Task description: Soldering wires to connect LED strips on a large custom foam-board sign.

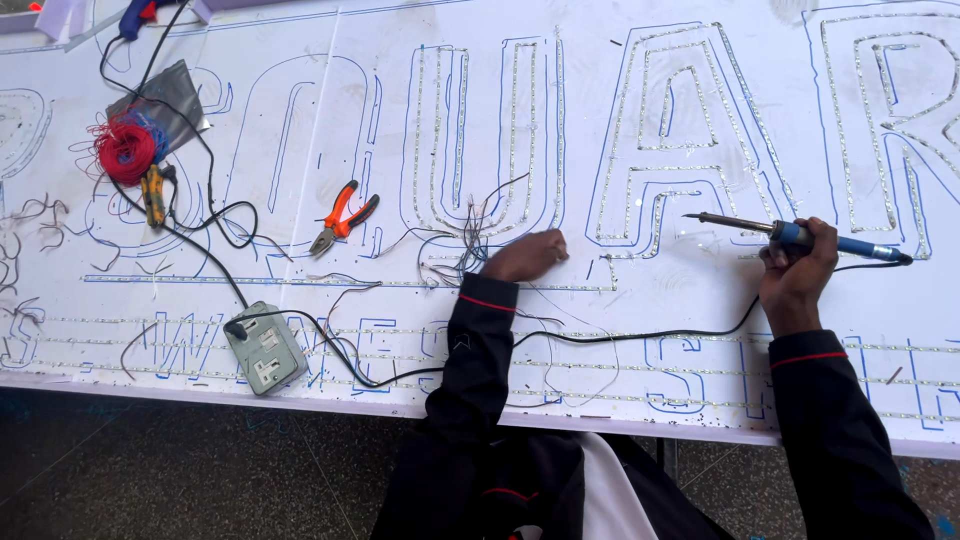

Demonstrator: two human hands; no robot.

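A large white sign board (300,120) lies flat, with big letter outlines drawn in blue and lined with thin light strips. My right hand (797,272) grips a blue-handled soldering iron (800,237), its tip pointing left above the board. My left hand (527,257) rests on the board with fingers curled, on thin wires beside a loose wire bundle (470,225). The iron's black cord (640,336) trails left across the board.
Orange-handled pliers (342,216) lie left of the wire bundle. A grey socket box (264,347) sits near the front edge. A red wire coil (125,150) and a yellow-handled tool (154,193) lie at the left. Dark floor runs below the board's edge.
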